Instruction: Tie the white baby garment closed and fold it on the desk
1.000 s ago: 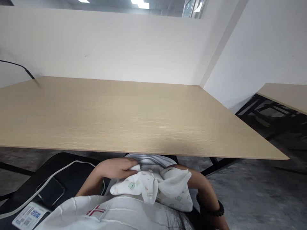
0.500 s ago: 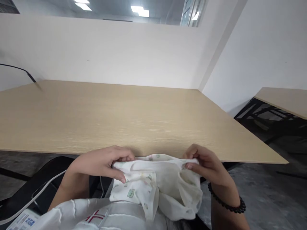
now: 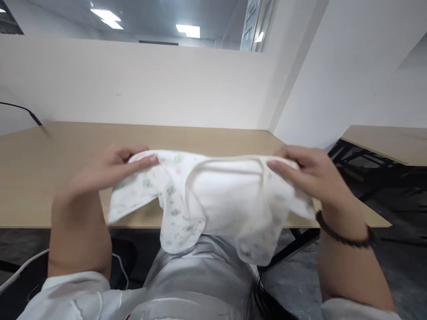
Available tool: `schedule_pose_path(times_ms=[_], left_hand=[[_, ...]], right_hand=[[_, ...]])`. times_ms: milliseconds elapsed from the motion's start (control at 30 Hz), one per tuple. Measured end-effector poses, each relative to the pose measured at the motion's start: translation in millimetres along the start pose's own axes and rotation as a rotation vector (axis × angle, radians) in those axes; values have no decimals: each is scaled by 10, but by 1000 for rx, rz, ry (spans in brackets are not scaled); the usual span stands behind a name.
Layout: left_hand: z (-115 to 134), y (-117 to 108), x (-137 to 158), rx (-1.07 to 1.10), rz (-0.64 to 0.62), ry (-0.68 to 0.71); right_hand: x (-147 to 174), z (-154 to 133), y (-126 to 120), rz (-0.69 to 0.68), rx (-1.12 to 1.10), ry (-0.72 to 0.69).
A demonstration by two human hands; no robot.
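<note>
A small white baby shirt (image 3: 180,204) with green and pastel prints hangs stretched between my two hands, above the front edge of the table. Its front lies open, showing the plain white inside, and short sleeves droop at both sides. My left hand (image 3: 130,164) pinches the left shoulder, thumb on top and fingers behind the cloth. At the right shoulder, my right hand (image 3: 300,166) grips the fabric the same way, with a dark bead bracelet (image 3: 347,240) on that wrist. The lower right part of the shirt is blurred by motion.
A light wooden table (image 3: 83,146) spans the front, against a white wall (image 3: 167,89) with a window above. Another table (image 3: 383,140) stands at the right. A thin black cable (image 3: 23,106) reaches in at the left; a white cable (image 3: 26,269) runs beside my left arm.
Both hands have risen from my lap and moved apart, lifting the shirt. The bunched cloth is now spread out and hanging.
</note>
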State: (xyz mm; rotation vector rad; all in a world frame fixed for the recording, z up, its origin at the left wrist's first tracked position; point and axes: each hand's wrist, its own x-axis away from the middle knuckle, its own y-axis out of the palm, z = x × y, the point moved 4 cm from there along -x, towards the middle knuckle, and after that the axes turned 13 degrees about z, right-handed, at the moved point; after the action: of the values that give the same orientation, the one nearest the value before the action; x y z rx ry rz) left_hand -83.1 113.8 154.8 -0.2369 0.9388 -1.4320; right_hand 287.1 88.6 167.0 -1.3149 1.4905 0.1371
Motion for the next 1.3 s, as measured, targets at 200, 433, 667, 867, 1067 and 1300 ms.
schedule_pose_path(times_ms=[200,433,667,867,1067,1300], left_hand=[[-966,601,-1120,-462,-107,-217],[-2017,777,-1198,-582,-336,-262],[-1433,980,-1254,-800,-93,-102],[-753,1819,-1152,-422,-243,142],[-858,2077,-1052,-287,-192,123],[-943,2136,-1134,-12,-188,-28]], right_hand=[[-630,1229,1027,-225,170,251],[-259,2018,1413,-363,262,386],[-510,1419,1805,-529,258,261],[-402,992,2321,-886,249,313],[-319,1150,2262,-760,75,347],[-332,1297,2289,-548,-186,505]])
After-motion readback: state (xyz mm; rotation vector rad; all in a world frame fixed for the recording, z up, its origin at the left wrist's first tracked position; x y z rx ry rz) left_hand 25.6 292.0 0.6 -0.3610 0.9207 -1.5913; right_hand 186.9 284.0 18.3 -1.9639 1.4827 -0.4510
